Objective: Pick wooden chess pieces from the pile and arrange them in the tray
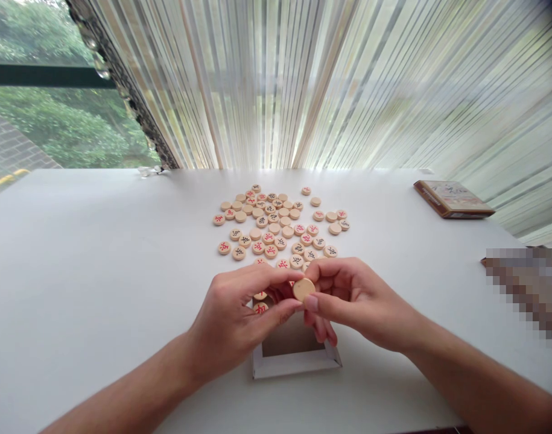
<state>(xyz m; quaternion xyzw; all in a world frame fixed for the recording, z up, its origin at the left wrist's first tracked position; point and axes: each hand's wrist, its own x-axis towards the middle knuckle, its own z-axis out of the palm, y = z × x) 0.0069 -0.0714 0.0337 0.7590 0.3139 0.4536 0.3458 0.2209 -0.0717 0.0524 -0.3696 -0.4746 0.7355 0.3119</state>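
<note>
A round wooden Chinese chess piece (303, 290) is pinched between both hands, its blank face turned toward me. My left hand (246, 301) grips it from the left with thumb and fingertips. From the right, my right hand (348, 295) holds the same piece, thumb on its lower edge. Beneath the hands lies an open shallow white box (298, 361) with a brown inside. Two pieces with red characters, one of them a red-marked chess piece (260, 308), show at the box's left side. My hands hide part of the box.
Many loose chess pieces (269, 236), marked red or black or blank side up, lie scattered beyond the box on the white table (122, 271). A flat brown box (454, 199) rests at the far right. String curtains (276, 84) hang behind the table; a blurred object is at the right edge.
</note>
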